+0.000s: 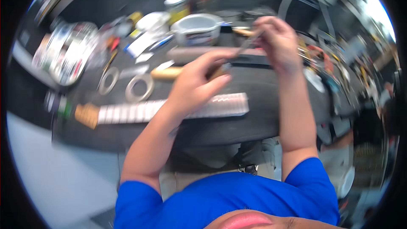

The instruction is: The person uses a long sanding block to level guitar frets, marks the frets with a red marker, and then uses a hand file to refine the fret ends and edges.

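My left hand (197, 78) is curled near the middle of the bench, and my right hand (277, 42) is raised beyond it to the right, fingers pinched. A thin grey strip-like tool (247, 43) spans between them, held in both; motion blur hides its detail. A wooden handle-like piece (163, 73) lies behind my left hand. A long pale pink bar (180, 53) lies farther back. Below my hands a guitar neck lies across the bench, its fretboard (116, 113) banded in white and its wooden headstock (86, 114) at the left.
The dark bench (254, 127) holds tape rolls (140, 87), a white tub (195, 29), a lidded jar (177, 10), white paper pieces (137, 46), a pile of round containers (72, 53) at left and scattered tools (339, 72) at right.
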`<state>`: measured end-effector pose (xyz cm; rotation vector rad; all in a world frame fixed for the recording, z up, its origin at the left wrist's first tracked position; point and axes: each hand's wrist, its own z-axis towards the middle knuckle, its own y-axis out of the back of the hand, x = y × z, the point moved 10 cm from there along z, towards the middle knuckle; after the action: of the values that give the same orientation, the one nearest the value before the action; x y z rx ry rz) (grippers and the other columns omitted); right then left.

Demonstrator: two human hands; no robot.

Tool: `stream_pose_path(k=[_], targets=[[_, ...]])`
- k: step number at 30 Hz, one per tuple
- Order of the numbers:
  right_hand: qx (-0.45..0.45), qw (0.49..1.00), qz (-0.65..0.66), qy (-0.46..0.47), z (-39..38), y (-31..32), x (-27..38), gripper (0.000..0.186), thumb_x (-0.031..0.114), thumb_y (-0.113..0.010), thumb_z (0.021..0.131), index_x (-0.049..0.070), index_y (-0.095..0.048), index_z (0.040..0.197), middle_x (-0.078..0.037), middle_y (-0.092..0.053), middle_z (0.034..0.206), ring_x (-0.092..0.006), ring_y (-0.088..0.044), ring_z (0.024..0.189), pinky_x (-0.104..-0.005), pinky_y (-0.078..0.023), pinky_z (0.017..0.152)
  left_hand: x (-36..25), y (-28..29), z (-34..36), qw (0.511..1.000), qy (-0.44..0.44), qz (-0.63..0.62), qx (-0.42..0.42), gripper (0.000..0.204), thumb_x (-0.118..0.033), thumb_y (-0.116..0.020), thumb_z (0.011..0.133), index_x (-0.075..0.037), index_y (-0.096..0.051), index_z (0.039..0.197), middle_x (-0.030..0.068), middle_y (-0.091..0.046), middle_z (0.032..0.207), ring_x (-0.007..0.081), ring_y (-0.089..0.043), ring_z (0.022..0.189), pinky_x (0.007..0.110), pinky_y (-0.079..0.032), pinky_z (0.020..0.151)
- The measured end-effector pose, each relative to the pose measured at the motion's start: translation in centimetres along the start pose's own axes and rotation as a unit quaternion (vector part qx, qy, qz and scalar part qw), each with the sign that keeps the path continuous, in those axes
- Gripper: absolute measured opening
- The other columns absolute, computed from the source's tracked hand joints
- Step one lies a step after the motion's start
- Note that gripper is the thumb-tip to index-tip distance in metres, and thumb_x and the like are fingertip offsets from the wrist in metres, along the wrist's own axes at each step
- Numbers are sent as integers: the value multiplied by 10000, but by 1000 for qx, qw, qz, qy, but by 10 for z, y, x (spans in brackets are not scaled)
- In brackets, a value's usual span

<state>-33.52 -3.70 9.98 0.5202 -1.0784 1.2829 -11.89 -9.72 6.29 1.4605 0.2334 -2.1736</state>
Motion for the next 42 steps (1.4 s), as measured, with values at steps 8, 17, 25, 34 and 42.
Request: stream_pose_path(k=[8, 17, 25, 34, 42], targets=[[104, 975, -194, -34, -9, -23, -25, 219, 174, -814, 1010, -9, -730, 1097, -32, -705, 887, -113, -651, 771, -278, -536, 705, -63, 8, -83, 967, -63, 215, -121, 448, -54, -703, 993, -91, -656, 1437, 166, -728, 1220, 296, -737, 988, 377, -590, 901], [248, 750, -586, 181, -109, -195, -21, 499, 255, -927, 811, -28, -740, 1178, -155, -712, 1062, -342, -682, 926, -450, -552, 868, -97, 140, -415, 768, 217, 376, -472, 405, -74, -641, 1040, -73, -659, 1445, 94, -735, 1096, 170, -681, 919, 356, -565, 844], [355, 601, -703, -135, -107, -94, -21, 559, 266, -960, 711, -13, -760, 1151, -155, -721, 1074, -351, -714, 1074, -444, -567, 963, -125, 102, -355, 732, 206, 555, -336, 414, -85, -604, 1079, -51, -621, 1492, 217, -757, 1252, 367, -745, 1093, 417, -574, 959], [386, 728, -562, 68, -38, -266, -102, 525, 161, -773, 942, 100, -658, 1450, -185, -702, 1315, -389, -697, 1204, -484, -564, 1068, -115, 61, -299, 784, 204, 515, -281, 436, -42, -610, 1052, -67, -619, 1487, 247, -758, 1235, 413, -754, 1051, 448, -579, 915], [473, 581, -654, 109, -10, -302, -149, 309, 257, -793, 970, 189, -762, 1270, -165, -641, 1314, -376, -574, 1340, -556, -503, 1096, -109, 78, -352, 777, 268, 461, -333, 407, -52, -618, 1046, -28, -666, 1450, 238, -757, 1253, 412, -734, 1049, 451, -571, 932]])
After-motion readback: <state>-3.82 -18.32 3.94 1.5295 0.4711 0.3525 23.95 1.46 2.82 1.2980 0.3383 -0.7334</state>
